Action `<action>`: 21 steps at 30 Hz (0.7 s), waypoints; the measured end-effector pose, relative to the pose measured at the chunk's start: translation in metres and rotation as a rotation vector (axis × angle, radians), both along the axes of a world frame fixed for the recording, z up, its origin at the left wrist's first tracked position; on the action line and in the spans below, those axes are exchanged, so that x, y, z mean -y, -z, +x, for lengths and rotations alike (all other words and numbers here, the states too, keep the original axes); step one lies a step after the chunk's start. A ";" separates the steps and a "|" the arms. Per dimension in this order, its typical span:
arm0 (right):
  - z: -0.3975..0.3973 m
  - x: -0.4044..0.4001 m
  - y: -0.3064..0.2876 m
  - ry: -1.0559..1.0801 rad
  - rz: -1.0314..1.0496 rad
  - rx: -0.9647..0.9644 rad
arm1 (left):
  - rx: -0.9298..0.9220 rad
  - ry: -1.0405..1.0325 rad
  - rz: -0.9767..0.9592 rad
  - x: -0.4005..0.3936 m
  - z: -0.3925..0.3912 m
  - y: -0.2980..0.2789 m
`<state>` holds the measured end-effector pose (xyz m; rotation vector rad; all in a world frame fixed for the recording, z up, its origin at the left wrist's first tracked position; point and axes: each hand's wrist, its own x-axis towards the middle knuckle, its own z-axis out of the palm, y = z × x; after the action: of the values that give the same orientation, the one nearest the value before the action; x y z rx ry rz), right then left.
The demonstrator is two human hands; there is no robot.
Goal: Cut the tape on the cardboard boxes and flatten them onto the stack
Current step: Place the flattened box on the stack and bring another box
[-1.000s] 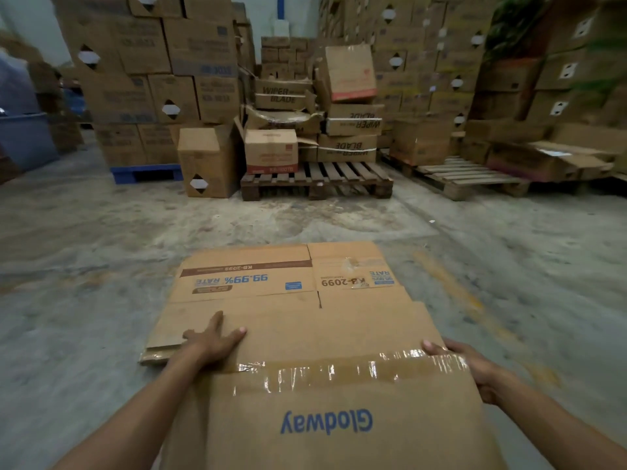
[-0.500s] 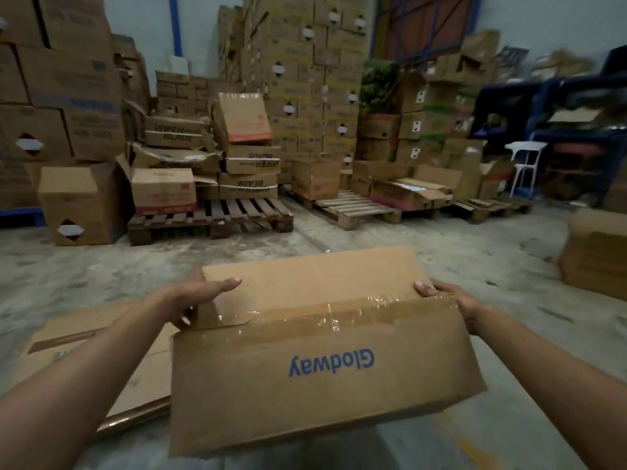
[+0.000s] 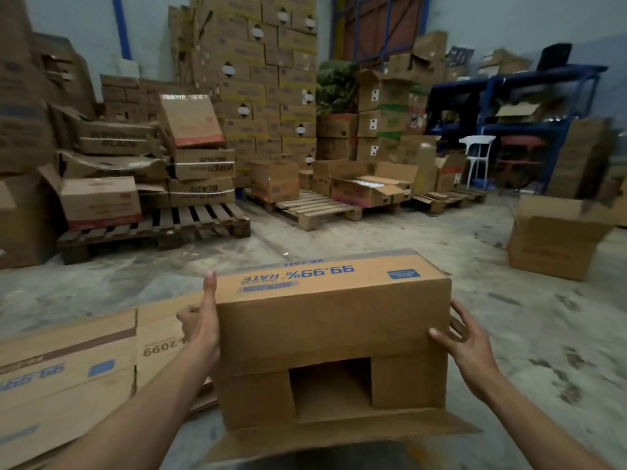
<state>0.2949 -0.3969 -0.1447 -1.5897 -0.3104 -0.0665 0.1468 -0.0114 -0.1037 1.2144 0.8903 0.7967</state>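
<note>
Cardboard fills my view: I hold the box [image 3: 334, 337] up in the air, above the floor [image 3: 509, 327], left hand [image 3: 200, 320] flat against its left end with thumb up, right hand [image 3: 466, 344] spread on its right end, neither curled round it. The stack [image 3: 68, 374] lies low at my left. Loose near flaps could catch; a palms-only squeeze may let it slip or buckle.
</note>
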 end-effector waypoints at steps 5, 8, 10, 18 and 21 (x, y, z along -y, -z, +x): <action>-0.003 0.029 0.075 0.239 -0.125 0.057 | 0.110 0.056 -0.104 0.024 0.015 0.079; -0.023 0.036 0.121 0.449 -0.163 0.021 | 0.233 0.221 -0.132 0.032 0.016 0.114; -0.033 0.037 0.141 0.513 -0.143 0.050 | 0.284 0.273 -0.101 0.030 0.011 0.126; -0.074 0.043 0.177 0.523 0.110 -0.036 | 0.215 0.513 0.091 0.039 -0.062 0.158; -0.096 0.053 0.185 0.425 0.503 -0.246 | 0.045 0.565 0.278 0.042 -0.081 0.168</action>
<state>0.1986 -0.4499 -0.3295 -1.1232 0.2290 -0.2547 0.0661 -0.0535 -0.2721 1.5878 0.3671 0.4911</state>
